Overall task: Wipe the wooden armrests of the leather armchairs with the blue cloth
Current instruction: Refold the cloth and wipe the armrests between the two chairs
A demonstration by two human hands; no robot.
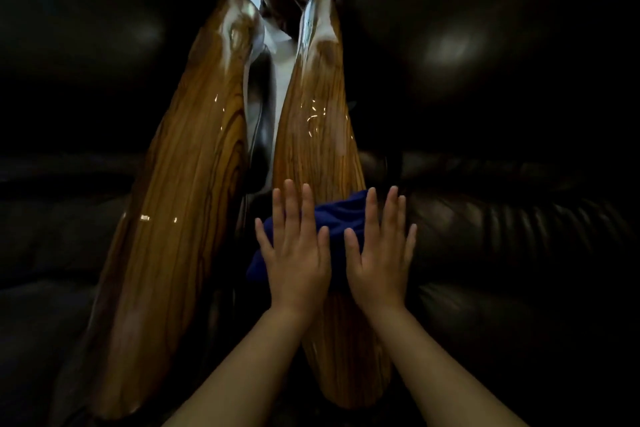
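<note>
on the right wooden armrest (318,135), near the viewer, lies a crumpled blue cloth (341,215). both hands press flat on it, fingers spread, neither grip closed around it: the left hand (298,253) on its left part, the right hand (379,256) on its right edge. just left, across a narrow gap, runs the left wooden armrest (180,204). dark leather armchairs (502,114) flank both, their cushions glossy.
</note>
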